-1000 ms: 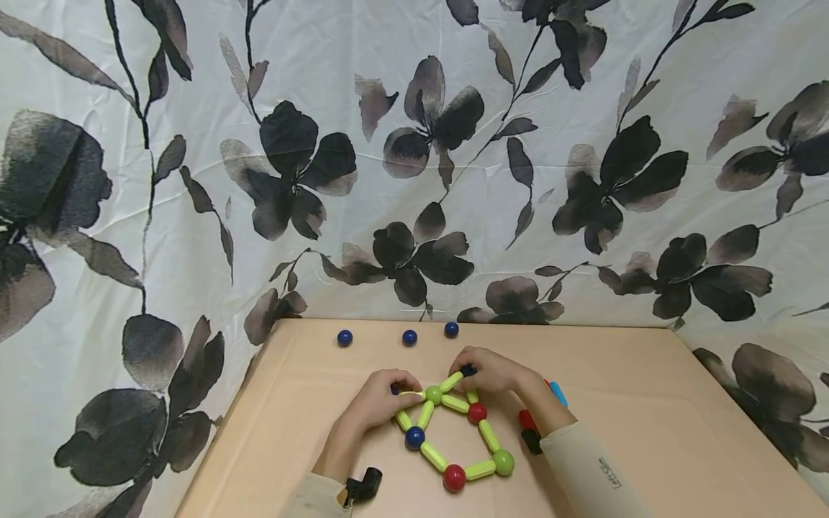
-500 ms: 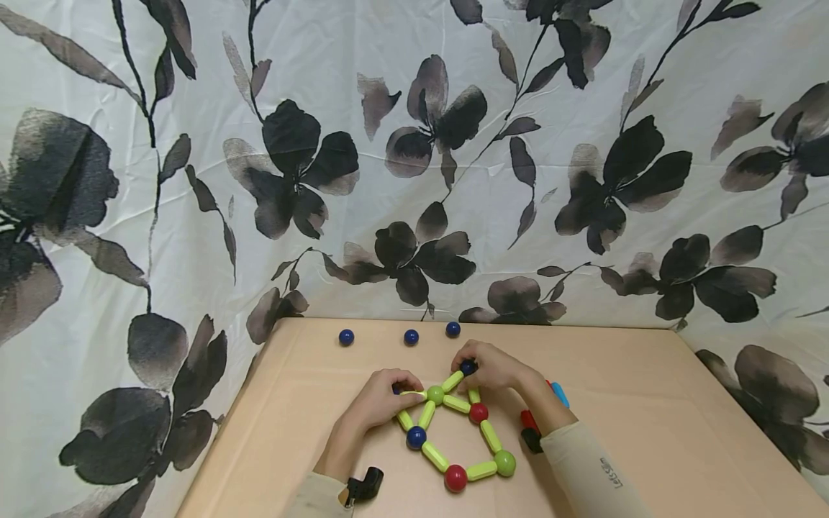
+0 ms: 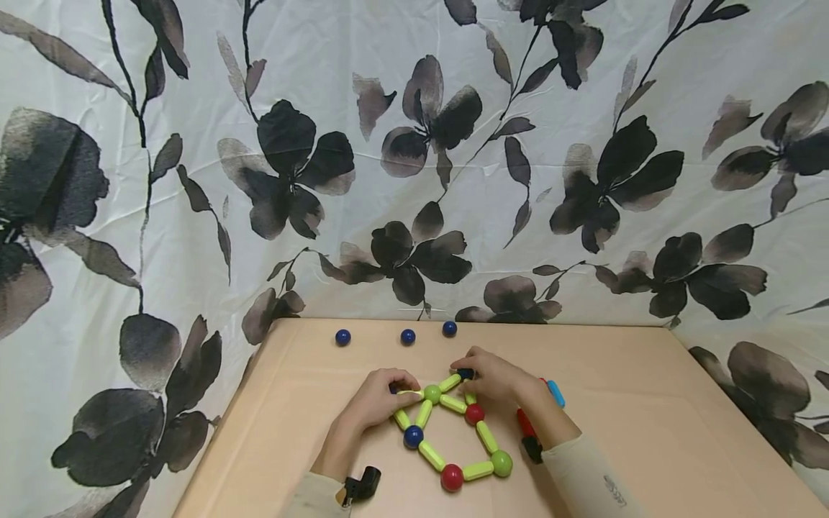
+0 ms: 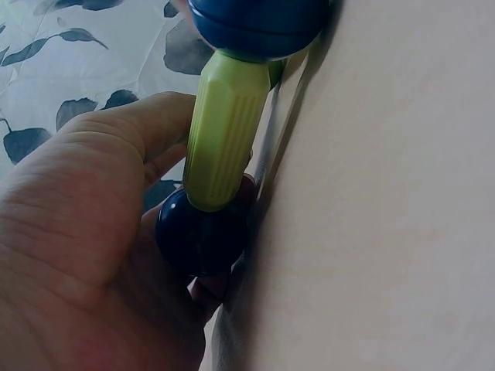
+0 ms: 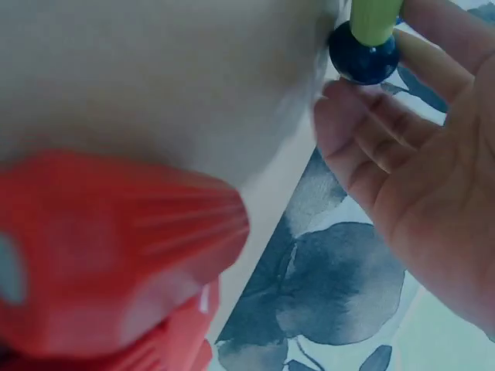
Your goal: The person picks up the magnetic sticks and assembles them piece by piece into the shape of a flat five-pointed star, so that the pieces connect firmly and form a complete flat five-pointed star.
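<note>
Head view, backed by both wrist views: the left hand curls its grip round a glossy dark-blue ball; the right hand pinches a second dark-blue ball, likely steadying the far corners of the yellow-green ribbed-rod frame on the tan tabletop.

white cloth backdrop fills the rear and shows past both sides of the tan tabletop; print of grey-to-black flowers, stems and leaves, faint creases; tabletop's back edge straight, contact with cloth unclear; light soft, wrist views dimmer and bluer
</note>
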The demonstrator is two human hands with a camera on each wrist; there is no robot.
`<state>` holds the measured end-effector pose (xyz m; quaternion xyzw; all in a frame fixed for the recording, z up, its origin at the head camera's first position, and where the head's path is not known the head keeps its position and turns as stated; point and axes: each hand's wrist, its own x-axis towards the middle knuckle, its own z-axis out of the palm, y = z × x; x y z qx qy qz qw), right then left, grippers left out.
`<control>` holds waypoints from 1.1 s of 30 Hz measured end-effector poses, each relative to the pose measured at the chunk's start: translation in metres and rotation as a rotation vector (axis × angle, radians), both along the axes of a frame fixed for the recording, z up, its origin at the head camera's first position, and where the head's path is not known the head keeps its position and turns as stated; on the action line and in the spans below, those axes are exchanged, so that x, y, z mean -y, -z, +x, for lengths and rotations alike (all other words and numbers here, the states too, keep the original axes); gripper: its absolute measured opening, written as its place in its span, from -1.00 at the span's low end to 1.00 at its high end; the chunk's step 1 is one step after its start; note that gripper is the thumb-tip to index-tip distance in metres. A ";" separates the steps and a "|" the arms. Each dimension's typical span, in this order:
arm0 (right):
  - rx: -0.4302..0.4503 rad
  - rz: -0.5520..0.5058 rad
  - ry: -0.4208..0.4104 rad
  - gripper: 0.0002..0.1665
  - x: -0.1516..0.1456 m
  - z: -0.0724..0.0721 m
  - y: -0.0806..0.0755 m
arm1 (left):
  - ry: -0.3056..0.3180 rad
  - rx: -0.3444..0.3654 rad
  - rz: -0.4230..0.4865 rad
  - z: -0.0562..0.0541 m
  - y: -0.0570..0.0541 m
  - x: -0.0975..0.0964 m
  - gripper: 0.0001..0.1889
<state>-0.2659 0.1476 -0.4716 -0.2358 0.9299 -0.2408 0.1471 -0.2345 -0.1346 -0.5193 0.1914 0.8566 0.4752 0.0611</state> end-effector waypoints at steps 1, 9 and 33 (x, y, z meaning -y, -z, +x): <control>0.007 0.021 0.013 -0.37 0.000 0.003 -0.001 | 0.001 -0.001 -0.002 0.000 0.000 0.000 -0.95; 0.079 -0.011 0.062 -0.42 -0.008 0.045 -0.028 | 0.004 -0.010 -0.010 -0.002 0.001 0.001 -0.95; -0.025 0.083 0.200 -0.61 -0.007 0.039 0.001 | 0.022 -0.059 -0.020 0.001 -0.018 0.021 -0.88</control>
